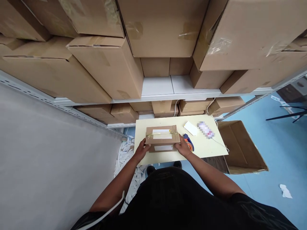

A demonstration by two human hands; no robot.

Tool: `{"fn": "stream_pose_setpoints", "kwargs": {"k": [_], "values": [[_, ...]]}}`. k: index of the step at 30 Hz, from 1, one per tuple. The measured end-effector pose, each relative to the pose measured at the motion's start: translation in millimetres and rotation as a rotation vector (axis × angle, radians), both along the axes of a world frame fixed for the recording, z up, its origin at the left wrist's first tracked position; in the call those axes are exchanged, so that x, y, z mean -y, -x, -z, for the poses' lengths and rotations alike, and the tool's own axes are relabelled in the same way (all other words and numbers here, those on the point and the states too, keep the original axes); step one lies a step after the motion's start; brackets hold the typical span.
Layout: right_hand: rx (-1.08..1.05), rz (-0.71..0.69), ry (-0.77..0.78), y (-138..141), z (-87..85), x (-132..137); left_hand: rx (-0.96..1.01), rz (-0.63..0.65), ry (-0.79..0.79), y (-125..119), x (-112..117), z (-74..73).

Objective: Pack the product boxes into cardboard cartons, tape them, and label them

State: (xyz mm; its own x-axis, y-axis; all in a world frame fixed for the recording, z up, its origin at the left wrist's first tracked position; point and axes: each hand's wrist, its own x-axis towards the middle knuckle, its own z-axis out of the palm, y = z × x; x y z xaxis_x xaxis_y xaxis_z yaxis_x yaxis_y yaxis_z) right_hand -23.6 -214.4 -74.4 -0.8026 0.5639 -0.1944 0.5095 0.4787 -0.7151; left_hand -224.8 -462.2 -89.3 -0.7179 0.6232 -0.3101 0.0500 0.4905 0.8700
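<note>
A small brown cardboard box [162, 136] with white labels and tape across its top sits on a pale yellow tabletop [208, 147]. My left hand [143, 148] grips the box's left end, fingers curled round its corner. My right hand [183, 147] holds the box's right end in the same way. A blue and orange tape dispenser [190, 142] lies just right of my right hand.
A white card [190, 128] and a blurred-out item [205, 129] with a thin cable lie on the table's far right. An open empty carton [240, 147] stands to the right. Shelves of stacked cardboard boxes [153, 48] rise behind. White paper scraps [123, 156] litter the floor.
</note>
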Motion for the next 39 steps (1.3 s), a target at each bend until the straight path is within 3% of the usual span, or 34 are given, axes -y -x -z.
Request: {"fn": "stream_pose_setpoints", "kwargs": {"k": [3, 5, 9, 12, 14, 16, 18, 22, 26, 31, 33, 36, 39], "values": [[0.036, 0.058, 0.021, 14, -16.5, -3, -0.083, -0.056, 0.049, 6, -6, -7.6], [0.104, 0.093, 0.064, 26, -20.6, -6, -0.156, -0.075, 0.179, 12, -14, -9.2], [0.196, 0.072, 0.202, 41, -10.8, -14, -0.153, -0.03, 0.48, 26, -35, -5.6], [0.192, 0.063, 0.178, 22, 5.0, -28, -0.11, 0.028, 0.58, 31, -41, -5.8], [0.245, 0.156, 0.031, -4, 16.6, -43, -0.166, -0.006, 0.57, 29, -38, -11.3], [0.377, 0.287, -0.117, -31, 28.9, -59, -0.305, -0.073, 0.464, 20, -31, -21.6], [0.527, 0.33, -0.133, -49, 41.4, -74, -0.433, -0.07, 0.309, 6, -25, -35.2], [0.627, 0.157, 0.004, -49, 62.1, -89, -0.431, 0.24, 0.106, -38, -32, -61.6], [0.55, 0.057, 0.002, -39, 68.8, -87, -0.341, 0.562, 0.095, -83, -61, -72.9], [0.432, 0.069, -0.076, -60, 55.8, -75, -0.237, 0.695, 0.108, -105, -86, -74.9], [0.29, 0.084, -0.153, -74, 43.5, -64, -0.089, 0.641, 0.118, -103, -95, -75.8], [0.057, 0.081, -0.313, -93, 18.4, -37, 0.24, 0.456, 0.128, -96, -115, -78.2], [-0.011, 0.051, -0.416, -107, -7.0, -1, 0.453, 0.379, 0.064, -93, -135, -79.8]]}}
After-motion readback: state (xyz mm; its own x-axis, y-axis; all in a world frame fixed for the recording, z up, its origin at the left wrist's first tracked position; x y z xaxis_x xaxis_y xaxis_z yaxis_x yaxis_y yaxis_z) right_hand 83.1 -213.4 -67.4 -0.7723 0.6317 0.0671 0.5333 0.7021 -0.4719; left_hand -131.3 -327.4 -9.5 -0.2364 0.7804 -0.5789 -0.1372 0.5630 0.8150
